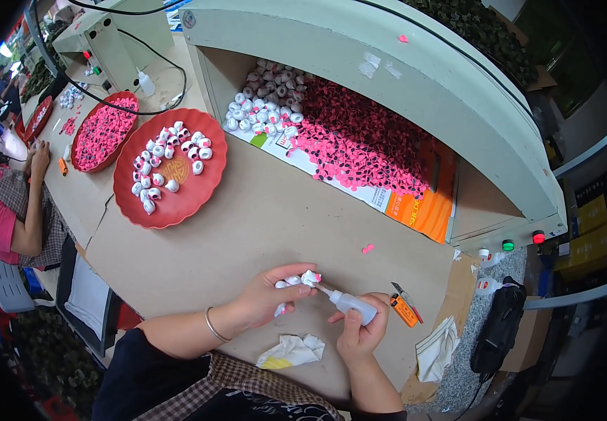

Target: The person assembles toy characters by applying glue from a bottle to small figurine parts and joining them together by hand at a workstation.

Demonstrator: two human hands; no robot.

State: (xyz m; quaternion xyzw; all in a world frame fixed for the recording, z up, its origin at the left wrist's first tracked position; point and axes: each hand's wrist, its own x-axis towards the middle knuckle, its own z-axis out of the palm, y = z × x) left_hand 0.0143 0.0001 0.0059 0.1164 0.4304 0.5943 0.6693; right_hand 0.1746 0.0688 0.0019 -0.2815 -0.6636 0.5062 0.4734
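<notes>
My left hand (261, 296) is closed around several small rounded white pieces (293, 281), some with pink bits on them. One white piece with a pink bit (310, 278) is pinched at its fingertips. My right hand (365, 335) grips a small translucent squeeze bottle (354, 306), tilted so its thin nozzle points at that piece; whether the tip touches cannot be made out. Beyond my hands, two joined pink pieces (367, 249) lie on the table. An orange lighter (404, 310) and a slim pointed tool (403, 292) rest by my right hand.
A red scalloped plate (212, 172) holds white pieces. Under the pale machine housing (374, 49) are heaps of white pieces (265, 109) and pink-black pieces (359, 154). Crumpled cloths (293, 351) lie nearby. At left, another person (9, 217) sits near a red dish (107, 130) of pink pieces.
</notes>
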